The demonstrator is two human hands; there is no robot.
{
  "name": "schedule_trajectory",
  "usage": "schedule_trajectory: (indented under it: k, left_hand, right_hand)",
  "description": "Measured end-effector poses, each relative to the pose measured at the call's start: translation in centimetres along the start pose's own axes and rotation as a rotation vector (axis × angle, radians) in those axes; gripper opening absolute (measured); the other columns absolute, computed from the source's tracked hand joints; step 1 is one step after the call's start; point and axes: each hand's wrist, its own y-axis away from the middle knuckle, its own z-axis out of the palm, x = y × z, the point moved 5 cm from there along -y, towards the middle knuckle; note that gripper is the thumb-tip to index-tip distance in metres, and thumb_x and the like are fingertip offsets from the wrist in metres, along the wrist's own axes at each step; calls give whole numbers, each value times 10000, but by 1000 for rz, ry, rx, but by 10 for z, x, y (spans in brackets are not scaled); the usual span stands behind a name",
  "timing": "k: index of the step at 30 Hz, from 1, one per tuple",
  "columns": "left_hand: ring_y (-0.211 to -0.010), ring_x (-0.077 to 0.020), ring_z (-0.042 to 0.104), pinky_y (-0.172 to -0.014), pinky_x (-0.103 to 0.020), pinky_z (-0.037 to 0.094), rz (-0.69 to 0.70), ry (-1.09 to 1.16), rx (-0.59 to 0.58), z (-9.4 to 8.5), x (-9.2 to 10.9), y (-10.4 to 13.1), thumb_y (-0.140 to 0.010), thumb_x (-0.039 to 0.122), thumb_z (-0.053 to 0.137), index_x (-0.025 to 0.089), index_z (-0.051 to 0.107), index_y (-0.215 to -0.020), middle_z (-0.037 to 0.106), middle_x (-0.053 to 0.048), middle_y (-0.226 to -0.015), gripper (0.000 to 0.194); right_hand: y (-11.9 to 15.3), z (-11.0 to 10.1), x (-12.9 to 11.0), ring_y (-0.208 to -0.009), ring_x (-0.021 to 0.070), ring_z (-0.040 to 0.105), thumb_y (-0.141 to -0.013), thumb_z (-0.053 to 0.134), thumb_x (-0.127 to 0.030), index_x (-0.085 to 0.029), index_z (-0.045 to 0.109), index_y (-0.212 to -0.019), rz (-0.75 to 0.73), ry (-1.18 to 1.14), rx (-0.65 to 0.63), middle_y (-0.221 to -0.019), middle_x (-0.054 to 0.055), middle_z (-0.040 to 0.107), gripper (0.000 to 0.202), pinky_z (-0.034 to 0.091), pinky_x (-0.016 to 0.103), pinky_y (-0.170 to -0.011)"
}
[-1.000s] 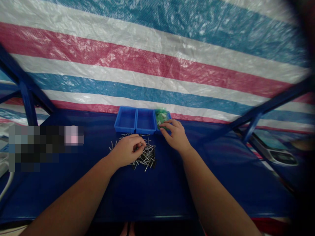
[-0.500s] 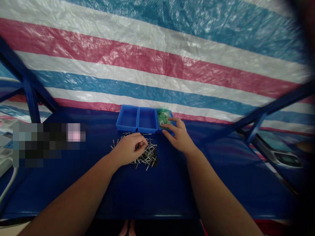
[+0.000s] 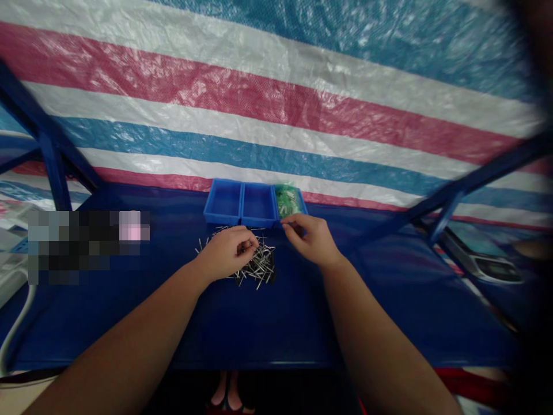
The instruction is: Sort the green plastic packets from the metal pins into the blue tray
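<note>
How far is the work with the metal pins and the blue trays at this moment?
Done: nothing shows; two blue trays look empty. In hand: the left hand rests on the pile of metal pins, fingers curled; the right hand sits pinched just before the third tray, which holds green pieces. Left: the pile looks large.

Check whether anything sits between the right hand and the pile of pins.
Nothing visible does. The right hand hovers just right of the pins, with only bare blue table between them. The left hand rests on the pile's left part, and the bins lie behind it.
</note>
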Motion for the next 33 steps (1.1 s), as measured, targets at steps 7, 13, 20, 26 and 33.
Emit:
schedule_trajectory:
  k: [7, 13, 20, 26, 33]
  left_hand:
    - [-606, -120, 497, -602, -264, 370, 24, -35, 59, -9, -1, 0, -843, 159, 578, 181, 684, -893, 529, 21, -667, 119]
    - [-459, -93, 364, -520, -246, 246, -42, -48, 55, -15, -7, 3, -906, 242, 562, 183, 671, -925, 380, 83, -498, 126]
    - [-442, -88, 306, -512, -235, 239, -37, 27, 150, -20, -14, 7, -925, 262, 552, 175, 653, -935, 307, 100, -477, 134]
    - [-489, -100, 417, -557, -236, 311, -9, -78, 361, -17, -4, 12, -903, 256, 559, 172, 658, -949, 406, 72, -536, 138]
    - [-513, -128, 489, -572, -256, 336, -66, -294, 443, -24, -7, 19, -852, 265, 581, 194, 691, -909, 469, 48, -543, 143]
  right_hand:
    - [3, 14, -4, -610, 157, 539, -907, 541, -354, -192, 683, -995, 7, 45, -20, -636, 10, 564, 233, 431, 281, -648]
    - [25, 8, 0, -640, 181, 569, -907, 546, -360, -193, 674, -981, 105, 9, 94, -676, 32, 588, 223, 458, 300, -673]
    - [102, 22, -21, -668, 200, 590, -940, 541, -400, -218, 671, -932, 283, -172, 20, -751, 48, 635, 224, 459, 318, -637]
    - [165, 15, -40, -671, 200, 563, -946, 544, -422, -214, 669, -899, 371, -190, 113, -764, 57, 634, 248, 453, 327, -649]
    - [144, 19, -201, -737, 135, 577, -912, 649, -394, -208, 663, -900, -27, -344, -69, -764, -1, 616, 187, 458, 271, -706]
